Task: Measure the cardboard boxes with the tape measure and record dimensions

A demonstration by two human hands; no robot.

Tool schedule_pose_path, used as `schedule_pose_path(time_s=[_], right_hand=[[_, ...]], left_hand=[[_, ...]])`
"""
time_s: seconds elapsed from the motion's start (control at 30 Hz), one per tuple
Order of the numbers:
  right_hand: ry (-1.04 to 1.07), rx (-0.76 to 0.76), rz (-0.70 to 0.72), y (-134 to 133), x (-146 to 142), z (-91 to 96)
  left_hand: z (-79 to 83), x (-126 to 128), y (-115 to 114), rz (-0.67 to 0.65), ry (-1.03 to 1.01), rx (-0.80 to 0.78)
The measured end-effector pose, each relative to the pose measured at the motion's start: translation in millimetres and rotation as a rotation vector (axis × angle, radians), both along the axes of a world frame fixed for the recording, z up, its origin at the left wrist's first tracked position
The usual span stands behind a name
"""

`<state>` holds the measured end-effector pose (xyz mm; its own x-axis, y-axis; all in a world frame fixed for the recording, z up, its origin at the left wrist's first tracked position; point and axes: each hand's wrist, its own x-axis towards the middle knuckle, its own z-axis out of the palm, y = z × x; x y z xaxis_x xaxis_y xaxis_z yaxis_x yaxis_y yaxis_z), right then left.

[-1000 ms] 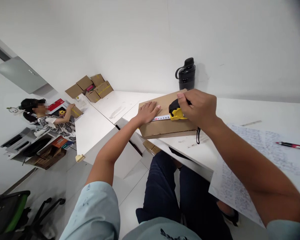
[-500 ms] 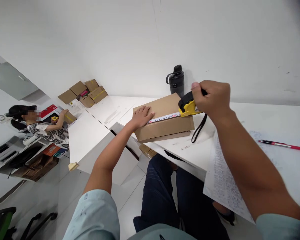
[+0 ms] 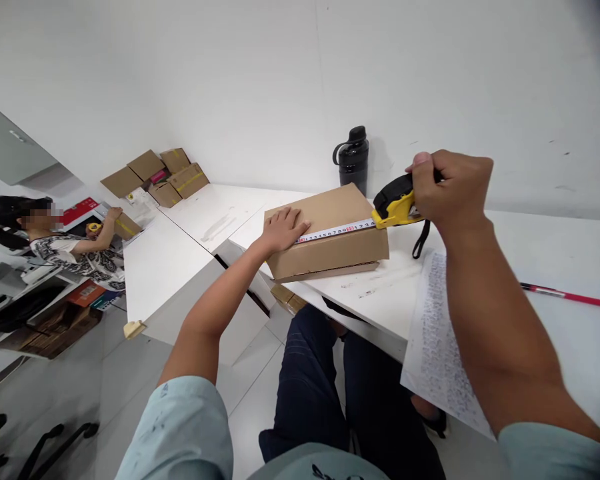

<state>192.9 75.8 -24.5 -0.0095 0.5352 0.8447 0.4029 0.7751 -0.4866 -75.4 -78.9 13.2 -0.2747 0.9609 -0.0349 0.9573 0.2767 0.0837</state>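
A brown cardboard box (image 3: 330,207) lies on the white table with a white tape blade (image 3: 337,231) stretched along its top. My left hand (image 3: 284,230) rests flat on the left part of the box, fingers spread, over the blade's near end; that end is hidden under it. My right hand (image 3: 453,185) grips the yellow and black tape measure (image 3: 397,203), whose case sits at the right edge of the box. From it hangs a black wrist strap (image 3: 421,241).
A black bottle (image 3: 354,160) stands behind the box by the wall. Right of it lie a written sheet (image 3: 433,333) and a red pen (image 3: 573,295). Several cardboard boxes (image 3: 180,179) are stacked at the far left. A co-worker (image 3: 75,247) there holds another tape measure (image 3: 95,228) and a box.
My right hand has drawn the tape measure to the right, so more blade shows along the box. My left hand stays on the box. The view has shifted slightly.
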Motion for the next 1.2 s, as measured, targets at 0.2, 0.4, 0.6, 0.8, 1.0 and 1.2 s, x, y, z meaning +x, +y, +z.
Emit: schedule_pose_path(time_s=[0.2, 0.4, 0.6, 0.8, 1.0, 1.2], right_hand=[[0.088, 0.073, -0.029, -5.7, -0.5, 4.2], [0.081, 0.016, -0.017, -6.4, 9.9, 6.7], [0.083, -0.068, -0.026, -6.0, 16.3, 6.3], [0.057, -0.144, -0.004, -2.6, 17.3, 1.8], [0.035, -0.147, 0.012, -2.9, 16.7, 2.0], [-0.042, -0.124, 0.018, -5.2, 17.3, 6.1]], left_hand=[[0.5, 1.9, -0.1, 0.001, -0.002, -0.010], [-0.9, 3.2, 0.6, -0.014, 0.001, -0.017], [-4.8, 0.9, 1.1, -0.017, -0.019, 0.005], [-4.8, 0.0, -0.1, -0.008, -0.018, 0.010], [-4.8, -1.3, -0.7, -0.006, -0.004, 0.007], [-6.3, -4.3, -1.4, -0.006, 0.003, 0.012]])
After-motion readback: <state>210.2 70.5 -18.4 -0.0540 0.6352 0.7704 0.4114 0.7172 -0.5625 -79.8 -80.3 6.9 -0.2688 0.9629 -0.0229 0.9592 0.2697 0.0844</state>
